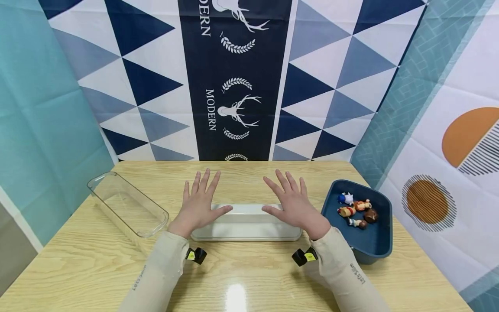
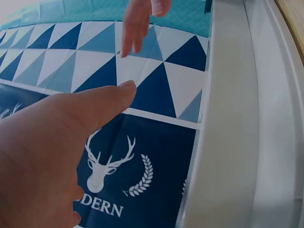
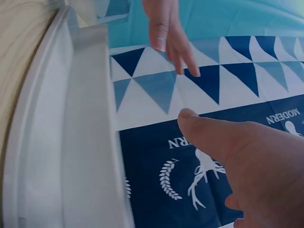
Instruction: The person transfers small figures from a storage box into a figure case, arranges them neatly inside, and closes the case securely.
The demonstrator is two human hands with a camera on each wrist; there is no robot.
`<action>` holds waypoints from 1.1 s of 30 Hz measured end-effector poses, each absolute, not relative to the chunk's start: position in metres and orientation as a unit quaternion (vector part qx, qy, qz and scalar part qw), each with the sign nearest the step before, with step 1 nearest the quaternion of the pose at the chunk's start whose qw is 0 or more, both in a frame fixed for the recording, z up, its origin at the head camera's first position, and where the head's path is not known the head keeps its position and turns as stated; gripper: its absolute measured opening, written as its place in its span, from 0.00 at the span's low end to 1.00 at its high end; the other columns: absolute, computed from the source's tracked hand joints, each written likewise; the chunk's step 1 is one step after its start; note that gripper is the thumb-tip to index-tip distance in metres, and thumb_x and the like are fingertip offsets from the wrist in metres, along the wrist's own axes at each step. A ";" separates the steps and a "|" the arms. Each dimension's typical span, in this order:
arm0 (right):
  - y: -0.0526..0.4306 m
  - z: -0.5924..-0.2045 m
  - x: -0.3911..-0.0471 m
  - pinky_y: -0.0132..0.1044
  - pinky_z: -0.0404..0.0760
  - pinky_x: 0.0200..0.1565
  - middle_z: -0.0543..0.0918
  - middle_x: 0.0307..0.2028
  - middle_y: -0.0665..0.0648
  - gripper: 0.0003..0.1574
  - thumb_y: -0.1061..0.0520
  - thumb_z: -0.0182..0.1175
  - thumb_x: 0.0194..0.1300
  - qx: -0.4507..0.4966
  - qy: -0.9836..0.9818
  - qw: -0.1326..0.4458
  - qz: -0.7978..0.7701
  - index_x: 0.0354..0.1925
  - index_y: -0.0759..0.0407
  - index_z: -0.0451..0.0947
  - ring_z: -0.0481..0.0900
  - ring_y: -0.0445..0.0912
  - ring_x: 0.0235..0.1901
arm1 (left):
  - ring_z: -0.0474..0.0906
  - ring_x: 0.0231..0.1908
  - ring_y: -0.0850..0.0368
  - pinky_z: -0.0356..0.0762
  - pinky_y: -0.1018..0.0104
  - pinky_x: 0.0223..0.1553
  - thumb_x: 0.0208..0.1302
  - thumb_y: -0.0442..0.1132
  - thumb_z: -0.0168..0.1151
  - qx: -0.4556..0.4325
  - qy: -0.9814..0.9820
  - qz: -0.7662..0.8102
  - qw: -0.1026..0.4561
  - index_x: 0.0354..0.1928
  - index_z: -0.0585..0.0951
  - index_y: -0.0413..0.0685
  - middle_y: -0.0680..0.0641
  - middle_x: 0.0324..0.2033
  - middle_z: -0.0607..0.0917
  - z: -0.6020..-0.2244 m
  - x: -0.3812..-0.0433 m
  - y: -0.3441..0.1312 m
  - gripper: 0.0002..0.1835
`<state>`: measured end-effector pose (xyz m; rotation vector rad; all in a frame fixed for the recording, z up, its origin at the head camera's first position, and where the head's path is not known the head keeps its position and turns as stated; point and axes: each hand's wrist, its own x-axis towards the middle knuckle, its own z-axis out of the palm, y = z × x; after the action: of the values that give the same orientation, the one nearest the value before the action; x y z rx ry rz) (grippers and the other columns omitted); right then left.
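The counter [image 1: 265,281] carries a clear box [image 1: 128,206] between nine and ten o'clock, a blue bin [image 1: 372,240] at three and a white stand [image 1: 247,232] mid-dial. The left hand [image 1: 199,208] and right hand [image 1: 293,208], spread wide, empty, partly hide its ends; contact is unclear. Overlapping toys [image 1: 346,211] lie in the bin.

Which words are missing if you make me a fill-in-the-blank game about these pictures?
1. In the head view, the clear rectangular container lies to the ____ of the long white object.
2. The person's bare left hand and bare right hand are holding ____.
3. Of those hands, the ____ one is nearer the dark blue rounded bin of colourful toy figures.
4. White capital letters on the dark fabric strip spell ____.
Missing words: left; nothing; right; MODERN.
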<state>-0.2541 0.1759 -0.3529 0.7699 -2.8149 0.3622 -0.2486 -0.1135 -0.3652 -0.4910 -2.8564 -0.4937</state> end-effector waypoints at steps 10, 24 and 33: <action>0.196 -0.337 -0.250 0.75 0.38 0.68 0.48 0.76 0.68 0.44 0.46 0.62 0.69 0.266 -0.948 0.131 0.114 0.76 0.53 0.57 0.43 0.68 0.74 | 0.42 0.74 0.31 0.44 0.30 0.71 0.65 0.63 0.61 -0.169 -0.959 -0.209 0.095 0.80 0.42 0.47 0.33 0.76 0.47 -0.378 -0.248 -0.123 0.55; 0.222 -0.319 -0.239 0.76 0.46 0.67 0.57 0.72 0.71 0.42 0.52 0.65 0.68 0.313 -0.935 0.147 0.072 0.73 0.56 0.60 0.53 0.68 0.71 | 0.57 0.68 0.28 0.62 0.35 0.68 0.57 0.51 0.75 -0.126 -0.927 -0.349 0.049 0.78 0.31 0.45 0.24 0.71 0.55 -0.400 -0.231 -0.130 0.67; 0.242 -0.313 -0.241 0.74 0.49 0.66 0.60 0.70 0.70 0.41 0.53 0.67 0.66 0.321 -0.931 0.168 0.037 0.72 0.56 0.63 0.58 0.67 0.68 | 0.60 0.66 0.25 0.62 0.35 0.67 0.51 0.42 0.80 -0.095 -0.911 -0.400 0.044 0.77 0.27 0.46 0.21 0.70 0.52 -0.417 -0.225 -0.136 0.72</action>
<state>-0.2413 0.2423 -0.3130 0.9125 -2.6491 0.1058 -0.2248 -0.1360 -0.4165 -0.2913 -2.7834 -1.2226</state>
